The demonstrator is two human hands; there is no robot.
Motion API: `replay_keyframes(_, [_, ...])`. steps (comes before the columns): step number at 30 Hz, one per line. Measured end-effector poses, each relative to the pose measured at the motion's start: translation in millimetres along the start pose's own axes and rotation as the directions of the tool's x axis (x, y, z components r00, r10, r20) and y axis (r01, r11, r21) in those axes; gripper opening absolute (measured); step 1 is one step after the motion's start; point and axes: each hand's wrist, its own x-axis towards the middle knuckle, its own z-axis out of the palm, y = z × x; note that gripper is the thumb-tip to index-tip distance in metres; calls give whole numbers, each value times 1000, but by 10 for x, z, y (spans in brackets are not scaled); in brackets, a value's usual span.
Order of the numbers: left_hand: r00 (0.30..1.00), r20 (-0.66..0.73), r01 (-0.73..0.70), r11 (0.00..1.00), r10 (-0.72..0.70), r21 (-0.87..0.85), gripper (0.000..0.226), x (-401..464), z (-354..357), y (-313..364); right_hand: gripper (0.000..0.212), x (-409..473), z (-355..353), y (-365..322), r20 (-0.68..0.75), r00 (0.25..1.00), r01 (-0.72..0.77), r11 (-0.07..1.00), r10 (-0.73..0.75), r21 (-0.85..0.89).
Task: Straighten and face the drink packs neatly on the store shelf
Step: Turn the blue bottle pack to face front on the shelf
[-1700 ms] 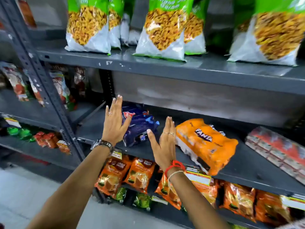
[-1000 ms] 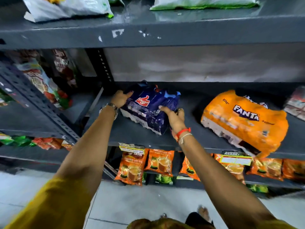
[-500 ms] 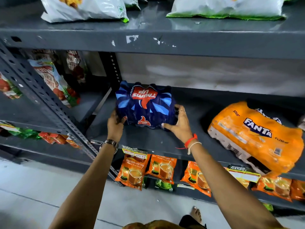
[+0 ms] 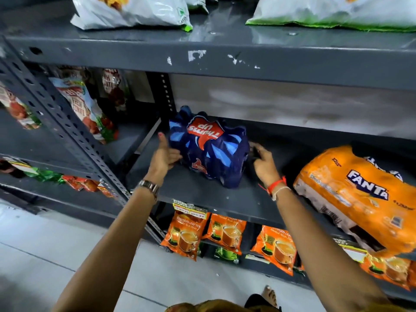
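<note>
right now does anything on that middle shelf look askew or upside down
Yes. The blue Thums Up pack, between both hands, shows its logo upside down. The orange Fanta pack lies skewed, with one corner overhanging the shelf's front edge.

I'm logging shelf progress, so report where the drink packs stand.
Nothing looks finished. In hand: the blue pack stands on the shelf, logo upside down, left hand and right hand at its sides. Left: the orange Fanta pack lies skewed, overhanging the edge.

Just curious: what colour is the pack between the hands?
Dark blue pack, red logo; head view.
</note>
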Motion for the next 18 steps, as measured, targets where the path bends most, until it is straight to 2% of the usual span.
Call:
replay_keyframes(4, [987, 131, -105, 991, 93, 88, 94, 95, 182, 477, 47, -463, 98, 109, 136, 990, -51, 997, 43, 55])
replay_keyframes(6, [969, 211, -184, 949, 131, 255, 107, 174, 210, 693, 48, -678, 277, 98, 248, 968, -63, 995, 44, 71])
replay_keyframes(9, [947, 320, -197, 843, 31, 501, 107, 299, 294, 986, 57, -805, 560, 15, 451, 892, -61, 997, 37, 39])
replay_keyframes(13, [908, 417, -324, 706, 44, 630, 128, 247, 510, 1185, 66, -723, 887, -148, 669, 743, 18, 998, 31, -66])
replay_keyframes(14, [891, 452, -364, 653, 36, 664, 126, 195, 575, 1202, 69, -702, 954, -185, 684, 728, 31, 995, 45, -99])
replay_keyframes(16, [878, 478, -429, 488, 27, 761, 107, 121, 659, 1183, 71, -673, 1051, -202, 684, 727, 31, 991, 65, -127])
replay_keyframes(17, [881, 467, -458, 397, 81, 795, 94, 98, 659, 1163, 70, -681, 1038, -190, 666, 745, 43, 992, 48, -120])
replay_keyframes(18, [869, 463, -494, 351, 173, 796, 80, 100, 621, 1135, 66, -703, 1010, -166, 621, 784, 60, 993, 19, -106])
